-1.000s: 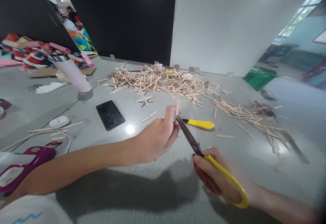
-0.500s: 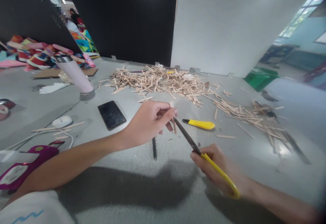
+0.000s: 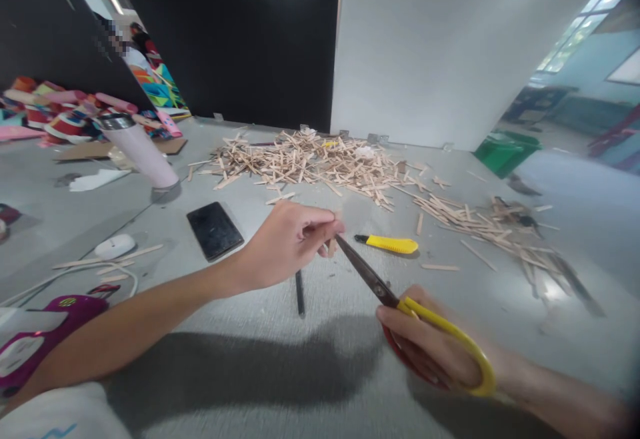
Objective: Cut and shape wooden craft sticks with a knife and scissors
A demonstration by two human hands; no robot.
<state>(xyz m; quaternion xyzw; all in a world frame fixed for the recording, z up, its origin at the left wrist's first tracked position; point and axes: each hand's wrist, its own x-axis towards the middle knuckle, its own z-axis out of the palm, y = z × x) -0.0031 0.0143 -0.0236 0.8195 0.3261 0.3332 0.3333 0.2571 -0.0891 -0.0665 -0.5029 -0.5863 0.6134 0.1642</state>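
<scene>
"Stick [image 3: 331, 248]?"
"Pinched in the left hand's [image 3: 280, 246] fingertips, more covered than a moment ago; any cut cannot be confirmed."
"Scissors [image 3: 369, 271]?"
"Right hand [image 3: 435, 346] curled round the handles, tips by the stick. Knife [image 3: 393, 244] nearby, on the table [image 3: 280, 416]."

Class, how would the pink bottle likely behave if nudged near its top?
The bottle would probably tip, being tall, narrow and stood on end. Once down, its round body would likely roll. The smooth, even sides suggest a stiff shell; its contents are hidden, so I cannot judge its weight.
</scene>
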